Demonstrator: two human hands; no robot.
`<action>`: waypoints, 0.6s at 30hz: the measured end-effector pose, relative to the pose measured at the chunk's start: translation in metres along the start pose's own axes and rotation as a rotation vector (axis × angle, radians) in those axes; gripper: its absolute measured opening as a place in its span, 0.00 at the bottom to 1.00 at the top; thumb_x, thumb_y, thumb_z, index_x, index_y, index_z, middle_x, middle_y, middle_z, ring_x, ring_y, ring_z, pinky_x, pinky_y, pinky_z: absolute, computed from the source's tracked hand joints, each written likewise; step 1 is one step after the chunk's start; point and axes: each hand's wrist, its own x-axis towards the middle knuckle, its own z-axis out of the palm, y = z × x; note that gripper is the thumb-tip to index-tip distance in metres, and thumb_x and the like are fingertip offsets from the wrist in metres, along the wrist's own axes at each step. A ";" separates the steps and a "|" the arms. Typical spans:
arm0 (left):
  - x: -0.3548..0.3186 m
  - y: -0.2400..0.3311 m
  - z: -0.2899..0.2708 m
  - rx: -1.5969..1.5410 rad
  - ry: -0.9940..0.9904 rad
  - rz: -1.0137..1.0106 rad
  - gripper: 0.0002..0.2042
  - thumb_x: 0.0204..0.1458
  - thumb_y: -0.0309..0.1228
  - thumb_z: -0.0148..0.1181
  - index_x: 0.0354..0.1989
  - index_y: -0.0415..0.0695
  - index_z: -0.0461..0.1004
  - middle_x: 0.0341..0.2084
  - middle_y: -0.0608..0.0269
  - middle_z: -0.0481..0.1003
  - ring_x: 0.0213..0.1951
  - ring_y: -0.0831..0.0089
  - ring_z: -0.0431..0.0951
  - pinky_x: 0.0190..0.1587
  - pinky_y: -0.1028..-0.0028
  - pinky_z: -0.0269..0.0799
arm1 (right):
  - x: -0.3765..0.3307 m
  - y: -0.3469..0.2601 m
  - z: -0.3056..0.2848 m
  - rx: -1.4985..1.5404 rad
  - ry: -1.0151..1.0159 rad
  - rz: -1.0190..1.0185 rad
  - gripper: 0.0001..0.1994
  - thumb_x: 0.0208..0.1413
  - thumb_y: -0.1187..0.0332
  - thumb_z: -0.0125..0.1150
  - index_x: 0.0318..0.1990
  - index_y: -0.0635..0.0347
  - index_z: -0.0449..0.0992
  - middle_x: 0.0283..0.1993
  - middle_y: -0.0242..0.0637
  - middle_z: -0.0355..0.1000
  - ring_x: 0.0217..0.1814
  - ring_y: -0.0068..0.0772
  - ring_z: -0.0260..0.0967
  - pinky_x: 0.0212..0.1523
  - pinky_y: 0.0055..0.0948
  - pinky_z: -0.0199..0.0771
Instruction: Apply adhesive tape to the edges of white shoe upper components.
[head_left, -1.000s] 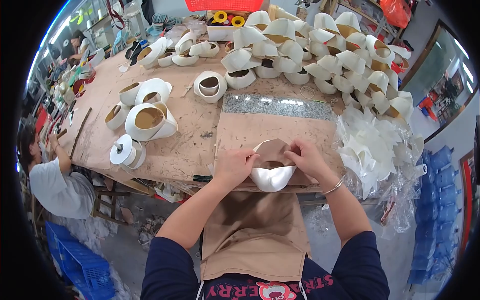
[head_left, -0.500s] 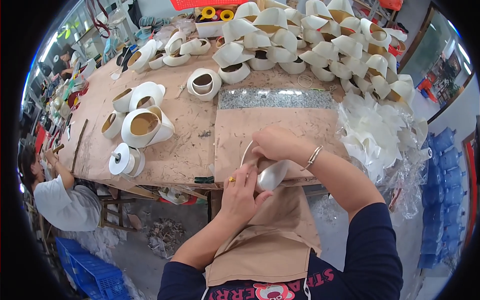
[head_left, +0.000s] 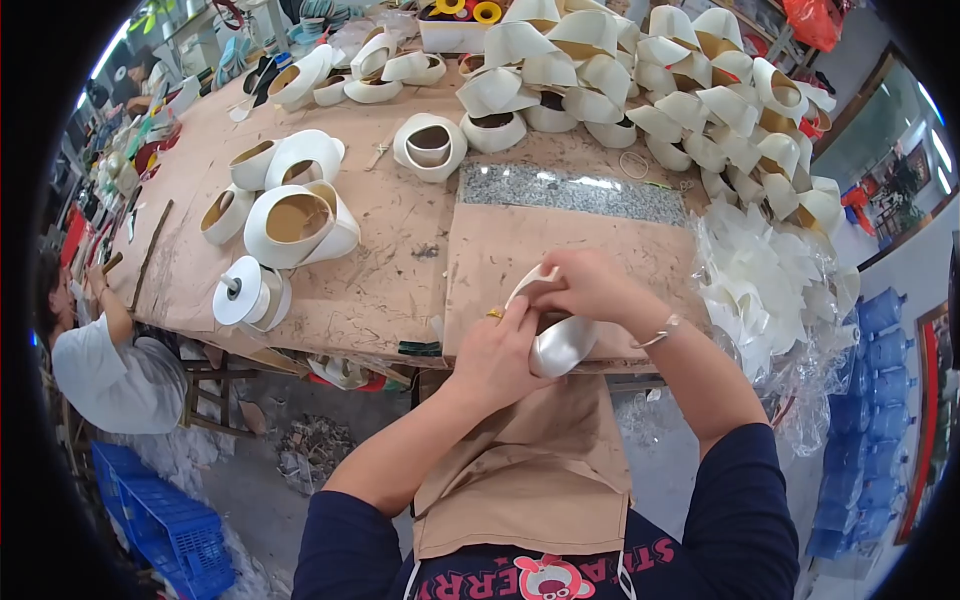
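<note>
The person holds a white shoe upper (head_left: pixel 566 345) at the near edge of the worktable (head_left: pixel 375 290), over a brown sheet (head_left: pixel 570 232). Its rounded, shiny toe points toward the person and a little to the right, while the raised flap at the other end stands toward the far left; the long axis slants between those two ends, its middle mostly covered by fingers. The left hand (head_left: pixel 497 352) is clamped on the upper's left side, its thumb hard to make out. The right hand (head_left: pixel 590 287) pinches the flap's edge, thumb and fingertips together. Past the sheet lies a speckled stone slab (head_left: pixel 570 194), with a pile of white uppers (head_left: pixel 548 72) beyond; a white spool (head_left: pixel 240 290) stands well to the left. Pink lettering flanks a cartoon figure (head_left: pixel 550 578) on the dark blue shirt (head_left: pixel 345 540), partly covered by the tan apron (head_left: pixel 520 525).
</note>
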 end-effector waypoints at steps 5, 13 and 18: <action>0.008 0.029 -0.007 -0.133 -0.193 -0.230 0.30 0.39 0.49 0.68 0.43 0.35 0.70 0.44 0.45 0.65 0.39 0.53 0.73 0.45 0.64 0.70 | -0.002 0.011 -0.030 -0.035 -0.270 0.152 0.12 0.45 0.64 0.65 0.33 0.63 0.76 0.32 0.48 0.75 0.37 0.50 0.72 0.39 0.39 0.72; 0.000 -0.020 0.009 0.060 0.050 0.327 0.16 0.48 0.29 0.55 0.45 0.35 0.71 0.44 0.53 0.68 0.46 0.57 0.70 0.49 0.66 0.67 | 0.017 -0.010 -0.024 -0.366 -0.399 0.016 0.12 0.49 0.63 0.60 0.31 0.65 0.77 0.30 0.50 0.74 0.35 0.50 0.73 0.36 0.42 0.73; 0.010 -0.021 -0.003 -0.066 -0.041 0.267 0.21 0.45 0.24 0.55 0.51 0.37 0.69 0.47 0.54 0.67 0.46 0.57 0.70 0.48 0.66 0.68 | 0.018 -0.012 -0.023 -0.424 -0.431 -0.032 0.12 0.52 0.63 0.57 0.31 0.65 0.76 0.30 0.51 0.74 0.35 0.51 0.73 0.36 0.43 0.73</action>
